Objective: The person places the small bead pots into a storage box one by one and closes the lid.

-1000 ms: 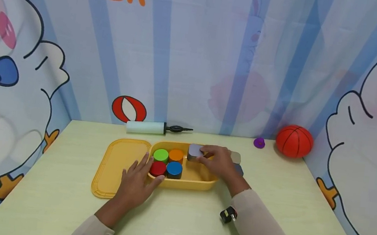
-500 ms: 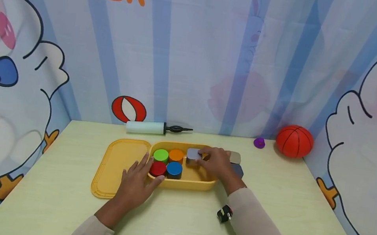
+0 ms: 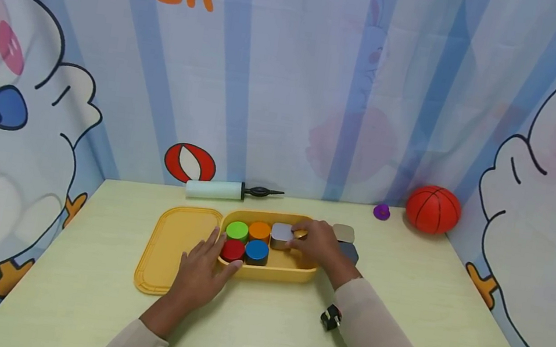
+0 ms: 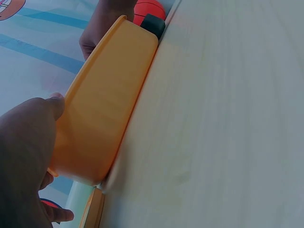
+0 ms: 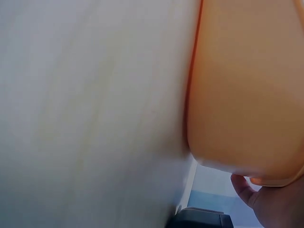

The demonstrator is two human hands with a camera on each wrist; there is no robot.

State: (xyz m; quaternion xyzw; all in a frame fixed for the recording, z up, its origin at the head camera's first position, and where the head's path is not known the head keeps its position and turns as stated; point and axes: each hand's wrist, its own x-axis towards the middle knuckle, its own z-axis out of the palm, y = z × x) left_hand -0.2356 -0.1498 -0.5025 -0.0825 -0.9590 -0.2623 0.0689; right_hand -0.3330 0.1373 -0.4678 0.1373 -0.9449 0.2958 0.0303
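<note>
A yellow box (image 3: 275, 272) stands mid-table with its lid (image 3: 170, 247) lying flat to its left. Inside are green (image 3: 236, 229), orange (image 3: 259, 230), red (image 3: 233, 248) and blue (image 3: 257, 249) round containers. My right hand (image 3: 315, 243) pinches a grey square container (image 3: 282, 234) set beside the orange one in the box. My left hand (image 3: 202, 266) rests with straight fingers against the box's near left corner; in the left wrist view the left hand (image 4: 28, 156) presses the box wall (image 4: 102, 114). The right wrist view shows the box's side (image 5: 247, 90) and a bit of my right hand (image 5: 275, 202).
Two more square containers, one grey (image 3: 343, 232) and one dark (image 3: 349, 251), lie just right of the box. A white air pump (image 3: 225, 189) lies at the back wall. A purple item (image 3: 381, 212) and a small basketball (image 3: 433, 208) sit at the back right.
My right hand has brought the grey square container leftward and down into the box, up against the orange one. The left hand has stayed put.
</note>
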